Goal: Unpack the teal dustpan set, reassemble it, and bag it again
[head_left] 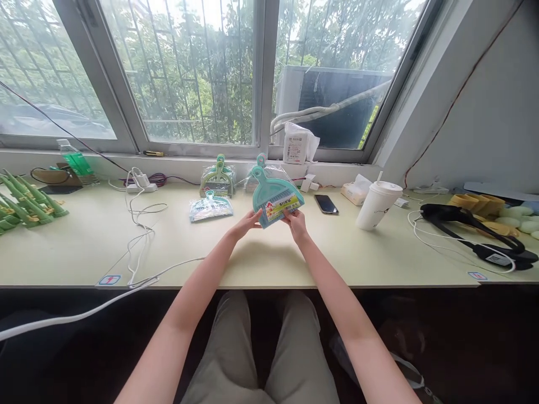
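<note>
Holding: both hands gripped a teal plastic dustpan set in clear wrap (275, 199), frame centre.
Left hand (249, 223): pinched its lower-left edge.
Right hand (296, 221): apparently clamped its lower-right corner.

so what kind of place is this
Probably a small packing or work desk under a window: bagged mini dustpan sets held in both hands, more packs, and charging cables.

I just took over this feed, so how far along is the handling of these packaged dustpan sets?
Nothing looks finished. In hand: the left hand and right hand hold one teal dustpan set above the desk, its wrapper apparently on. Left: another wrapped set lies flat on the desk, and more lean near the window sill, untouched.
</note>
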### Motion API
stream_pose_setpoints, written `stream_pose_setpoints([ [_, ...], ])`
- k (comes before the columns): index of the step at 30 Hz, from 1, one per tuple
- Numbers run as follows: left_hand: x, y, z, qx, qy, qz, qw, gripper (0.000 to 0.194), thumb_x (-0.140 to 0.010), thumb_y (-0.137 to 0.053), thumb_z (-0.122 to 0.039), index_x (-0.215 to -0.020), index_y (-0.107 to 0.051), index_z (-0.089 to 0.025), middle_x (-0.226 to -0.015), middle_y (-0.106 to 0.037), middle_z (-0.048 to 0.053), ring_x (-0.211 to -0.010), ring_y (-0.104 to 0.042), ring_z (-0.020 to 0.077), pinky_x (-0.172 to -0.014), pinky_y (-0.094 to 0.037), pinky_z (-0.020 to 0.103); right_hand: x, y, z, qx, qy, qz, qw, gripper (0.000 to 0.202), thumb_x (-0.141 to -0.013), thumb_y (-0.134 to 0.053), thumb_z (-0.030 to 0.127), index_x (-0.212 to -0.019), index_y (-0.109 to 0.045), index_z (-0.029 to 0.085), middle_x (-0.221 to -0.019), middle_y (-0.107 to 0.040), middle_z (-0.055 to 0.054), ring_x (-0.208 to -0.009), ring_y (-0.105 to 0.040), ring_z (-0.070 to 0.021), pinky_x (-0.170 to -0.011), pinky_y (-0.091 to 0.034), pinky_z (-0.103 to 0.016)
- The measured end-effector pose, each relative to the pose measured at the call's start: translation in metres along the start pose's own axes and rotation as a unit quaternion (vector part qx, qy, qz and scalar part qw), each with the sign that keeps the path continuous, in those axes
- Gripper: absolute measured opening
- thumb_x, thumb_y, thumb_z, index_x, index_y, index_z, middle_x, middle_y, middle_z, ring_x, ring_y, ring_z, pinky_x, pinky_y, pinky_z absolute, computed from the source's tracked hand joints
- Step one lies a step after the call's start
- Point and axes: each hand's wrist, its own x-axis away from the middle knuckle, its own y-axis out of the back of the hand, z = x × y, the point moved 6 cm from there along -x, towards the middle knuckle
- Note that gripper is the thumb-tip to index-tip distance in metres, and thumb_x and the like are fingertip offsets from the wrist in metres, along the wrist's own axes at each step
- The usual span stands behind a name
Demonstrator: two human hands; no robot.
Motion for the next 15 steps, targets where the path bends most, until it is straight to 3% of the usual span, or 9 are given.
stream_pose_setpoints([
  [2, 0.000, -0.008, 0.001, -0.005, 0.014, 0.035, 0.999, 0.071, -0.078, -0.055, -0.072, -0.128, -0.056, -0.022, -0.128, -0.062, 0.015, -0.111, -0.063, 0.0277, -0.090, -0.052, 0.043, 0.001, 0.000, 0.001, -0.008, 0.011, -0.011, 1.000, 0.031, -0.067, -0.082, 0.029, -0.089, -0.065, 0.017, -0.102, -0.073, -0.007, -0.100, -0.070, -0.0232, -0.093, -0.059, -0.041],
  [4, -0.004, -0.008, 0.002, -0.004, 0.012, 0.020, 1.000, 0.071, -0.082, -0.048, -0.073, -0.134, -0.050, -0.025, -0.136, -0.057, 0.016, -0.117, -0.060, 0.0280, -0.091, -0.051, 0.043, 0.001, 0.000, 0.001, -0.019, 0.014, -0.018, 1.000, 0.032, -0.067, -0.082, 0.030, -0.092, -0.065, 0.017, -0.103, -0.073, -0.007, -0.102, -0.069, -0.0231, -0.093, -0.059, -0.040],
  [5, -0.006, -0.001, 0.001, -0.006, 0.001, -0.028, 1.000, 0.072, -0.084, -0.044, -0.073, -0.139, -0.045, -0.027, -0.140, -0.052, 0.015, -0.121, -0.057, 0.0279, -0.092, -0.051, 0.043, 0.000, 0.000, 0.000, -0.022, 0.012, -0.020, 0.999, 0.033, -0.067, -0.082, 0.030, -0.092, -0.066, 0.017, -0.103, -0.073, -0.007, -0.102, -0.070, -0.0231, -0.093, -0.059, -0.040],
  [7, -0.004, 0.023, -0.005, -0.034, -0.045, -0.199, 0.978, 0.070, -0.088, -0.037, -0.071, -0.144, -0.035, -0.028, -0.148, -0.044, 0.015, -0.129, -0.050, 0.0264, -0.098, -0.047, 0.043, 0.000, 0.000, -0.002, -0.019, 0.001, -0.020, 1.000, 0.032, -0.067, -0.082, 0.028, -0.092, -0.066, 0.017, -0.101, -0.074, -0.007, -0.101, -0.070, -0.0231, -0.092, -0.059, -0.041],
  [9, 0.011, 0.044, -0.020, -0.102, -0.119, -0.377, 0.913, 0.064, -0.092, -0.035, -0.064, -0.144, -0.032, -0.027, -0.148, -0.041, 0.014, -0.131, -0.046, 0.0239, -0.104, -0.041, 0.043, 0.001, -0.001, -0.005, -0.001, -0.013, -0.015, 1.000, 0.030, -0.066, -0.083, 0.025, -0.090, -0.066, 0.016, -0.100, -0.074, -0.007, -0.098, -0.070, -0.0231, -0.091, -0.060, -0.041],
  [11, 0.026, 0.050, -0.040, -0.197, -0.187, -0.459, 0.846, 0.052, -0.095, -0.037, -0.057, -0.135, -0.043, -0.026, -0.140, -0.047, 0.012, -0.126, -0.048, 0.0227, -0.106, -0.038, 0.041, 0.003, -0.005, -0.008, 0.024, -0.030, -0.001, 0.999, 0.027, -0.066, -0.083, 0.022, -0.087, -0.067, 0.015, -0.097, -0.074, -0.007, -0.093, -0.071, -0.0229, -0.089, -0.061, -0.043],
  [13, 0.033, 0.045, -0.056, -0.295, -0.219, -0.457, 0.810, 0.038, -0.095, -0.040, -0.052, -0.117, -0.056, -0.026, -0.128, -0.054, 0.010, -0.121, -0.050, 0.0242, -0.106, -0.037, 0.043, 0.006, -0.011, -0.013, 0.052, -0.049, 0.018, 0.997, 0.024, -0.066, -0.083, 0.020, -0.084, -0.067, 0.015, -0.093, -0.075, -0.007, -0.088, -0.072, -0.0225, -0.087, -0.062, -0.044],
  [15, 0.030, 0.035, -0.063, -0.390, -0.214, -0.397, 0.803, 0.029, -0.093, -0.047, -0.049, -0.099, -0.062, -0.025, -0.116, -0.059, 0.010, -0.116, -0.052, 0.0264, -0.103, -0.038, 0.043, 0.009, -0.018, -0.017, 0.073, -0.065, 0.040, 0.994, 0.023, -0.066, -0.083, 0.019, -0.082, -0.067, 0.014, -0.089, -0.075, -0.006, -0.084, -0.072, -0.0216, -0.084, -0.063, -0.044],
])
